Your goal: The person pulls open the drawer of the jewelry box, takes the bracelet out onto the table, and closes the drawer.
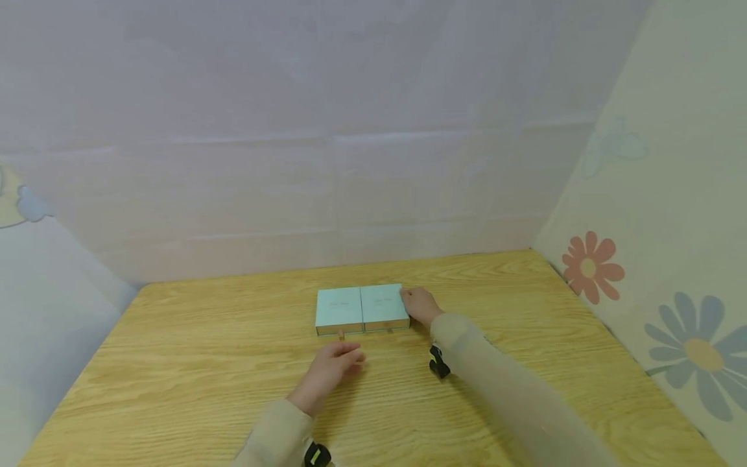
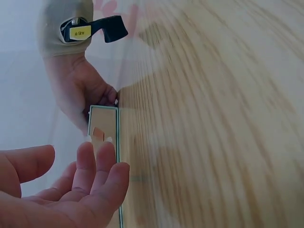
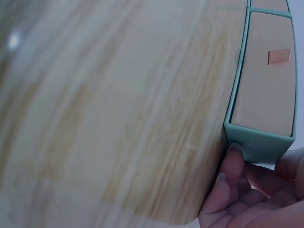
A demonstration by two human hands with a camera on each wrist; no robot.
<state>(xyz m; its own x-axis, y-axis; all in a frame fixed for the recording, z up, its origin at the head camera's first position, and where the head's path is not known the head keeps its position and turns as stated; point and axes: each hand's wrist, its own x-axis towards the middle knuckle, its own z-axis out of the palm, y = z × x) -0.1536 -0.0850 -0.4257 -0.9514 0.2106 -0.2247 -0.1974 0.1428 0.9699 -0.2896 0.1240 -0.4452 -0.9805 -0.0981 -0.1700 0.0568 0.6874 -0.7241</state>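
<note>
Two mint-green drawer boxes lie side by side on the table, with faint lettering on their tops: a left box (image 1: pixel 339 308) and a right box (image 1: pixel 384 303). Their tan drawer fronts face the person, and a small ribbon tab (image 3: pixel 279 56) sticks out of the right one. At the outer end of the right box, my right hand (image 1: pixel 421 305) holds its side, fingers curled against the end wall and thumb over the top. My left hand (image 1: pixel 331 371) hovers in front of the left box with its fingers loosely bent and nothing in them.
The wooden table (image 1: pixel 204 363) meets a pale cloth backdrop (image 1: pixel 233 194) behind the boxes. A flower-printed panel (image 1: pixel 671 227) stands along the right edge. Each wrist carries a black camera mount, the right one (image 1: pixel 439 362) low over the wood.
</note>
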